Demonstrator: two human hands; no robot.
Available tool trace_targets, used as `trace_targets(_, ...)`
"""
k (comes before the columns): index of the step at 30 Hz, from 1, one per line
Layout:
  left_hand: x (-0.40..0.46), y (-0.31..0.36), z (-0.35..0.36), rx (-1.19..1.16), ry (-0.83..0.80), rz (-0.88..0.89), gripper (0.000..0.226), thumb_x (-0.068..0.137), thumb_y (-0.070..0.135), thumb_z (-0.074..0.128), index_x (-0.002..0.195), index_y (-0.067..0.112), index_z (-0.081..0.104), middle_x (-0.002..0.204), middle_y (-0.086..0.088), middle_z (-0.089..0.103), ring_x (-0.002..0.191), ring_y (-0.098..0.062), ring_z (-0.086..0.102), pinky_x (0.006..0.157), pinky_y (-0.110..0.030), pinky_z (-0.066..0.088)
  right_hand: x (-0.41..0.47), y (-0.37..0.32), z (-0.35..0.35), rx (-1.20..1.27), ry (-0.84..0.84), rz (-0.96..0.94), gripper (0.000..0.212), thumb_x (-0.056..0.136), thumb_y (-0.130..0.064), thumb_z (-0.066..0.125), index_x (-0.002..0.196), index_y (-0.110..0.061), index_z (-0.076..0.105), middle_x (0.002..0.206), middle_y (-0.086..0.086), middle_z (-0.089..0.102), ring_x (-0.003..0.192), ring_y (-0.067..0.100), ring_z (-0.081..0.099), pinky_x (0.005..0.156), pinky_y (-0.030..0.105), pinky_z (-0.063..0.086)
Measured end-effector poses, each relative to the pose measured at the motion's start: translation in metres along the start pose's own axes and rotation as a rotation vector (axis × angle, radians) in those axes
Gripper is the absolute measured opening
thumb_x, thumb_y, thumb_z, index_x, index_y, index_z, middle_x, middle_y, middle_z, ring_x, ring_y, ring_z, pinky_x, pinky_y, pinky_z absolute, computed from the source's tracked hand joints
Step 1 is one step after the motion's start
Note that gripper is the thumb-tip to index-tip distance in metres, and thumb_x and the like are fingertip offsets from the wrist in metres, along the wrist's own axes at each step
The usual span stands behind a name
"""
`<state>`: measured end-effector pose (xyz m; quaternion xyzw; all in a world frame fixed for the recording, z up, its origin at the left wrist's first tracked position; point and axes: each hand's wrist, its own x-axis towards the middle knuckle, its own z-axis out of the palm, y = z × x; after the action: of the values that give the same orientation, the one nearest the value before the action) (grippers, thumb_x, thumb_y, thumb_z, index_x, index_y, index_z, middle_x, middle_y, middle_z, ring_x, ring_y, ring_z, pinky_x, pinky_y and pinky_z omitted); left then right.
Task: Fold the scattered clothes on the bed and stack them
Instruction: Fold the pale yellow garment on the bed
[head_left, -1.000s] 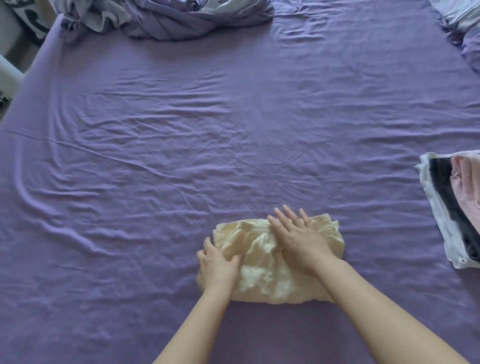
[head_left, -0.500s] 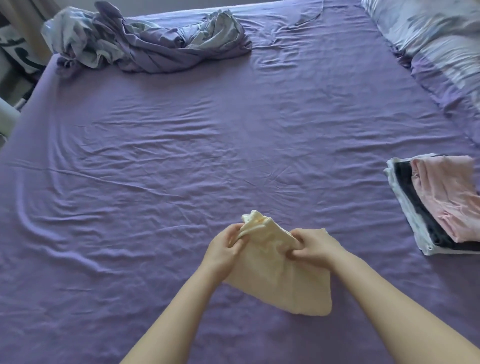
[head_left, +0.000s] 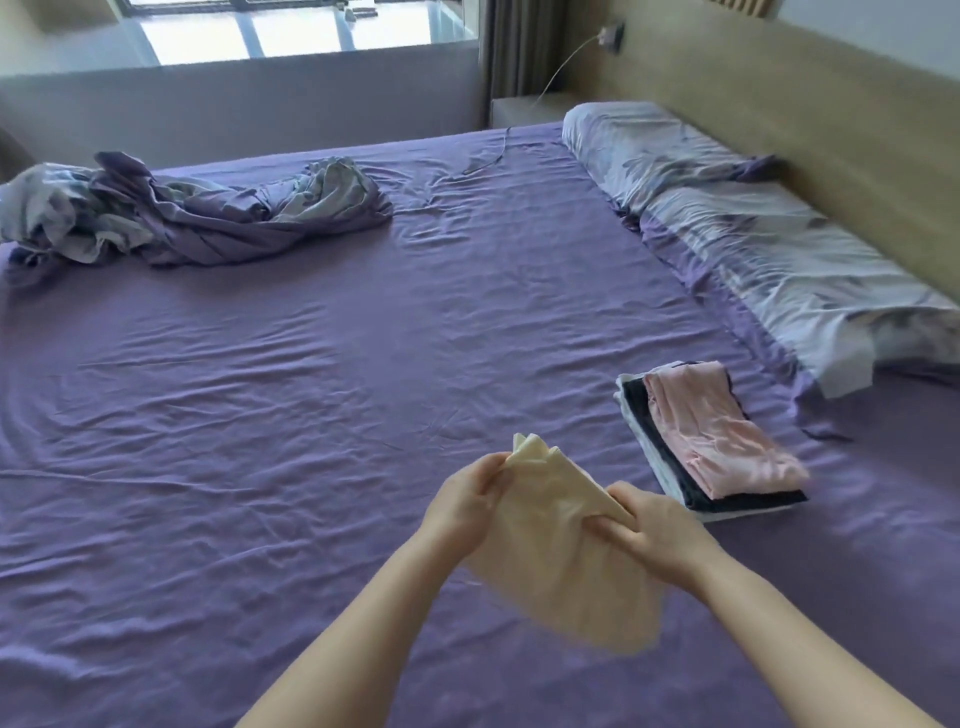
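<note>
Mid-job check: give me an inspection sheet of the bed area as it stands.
Surface: purple sheet, wrinkled.
Job's things: cream garment, folded, held above the sheet; folded stack to the right, pink piece on top.
Clutter: crumpled bedding at far left; pillow by the headboard.
Hands: left hand and right hand both grip the garment.
Cables: white cable from wall socket.
Surroundings: window, curtain.

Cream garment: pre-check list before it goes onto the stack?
1. Left hand grips cream garment: ok.
2. Right hand grips it: ok.
3. Garment lifted off the purple sheet: ok.
4. Fold tidy: cannot tell, lower edge hangs loose and blurred.
5. Stack in view at right, pink garment on top, nothing lying over it: ok.
6. Garment over the stack: not ok, left of it.
</note>
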<state>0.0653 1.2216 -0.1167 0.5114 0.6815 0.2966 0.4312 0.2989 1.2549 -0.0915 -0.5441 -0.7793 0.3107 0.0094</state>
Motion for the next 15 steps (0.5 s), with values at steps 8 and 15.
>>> trace_targets(8,0.034,0.082,0.102,0.123,0.014,0.014,0.023,0.091,0.035,0.056,0.111,0.043,0.063,0.104,0.018,0.065,0.105,-0.007,0.058,0.090,-0.031,0.046,-0.028,0.110,-0.069,0.299,0.027,0.016,0.034,0.078,-0.050,0.066,0.100,-0.025,0.066,0.090,-0.008,0.070,0.085,0.006,0.063,0.078,0.022,0.045)
trace_targets(15,0.054,0.144,0.167,0.212,0.111,-0.003,0.021,0.090,0.046,0.053,0.109,0.049,0.062,0.104,0.022,0.063,0.102,-0.004,0.057,0.084,-0.028,0.045,-0.038,0.185,-0.108,0.244,0.099,-0.021,0.033,0.089,-0.045,0.056,0.113,-0.023,0.060,0.101,-0.006,0.069,0.097,0.012,0.062,0.080,0.026,0.044)
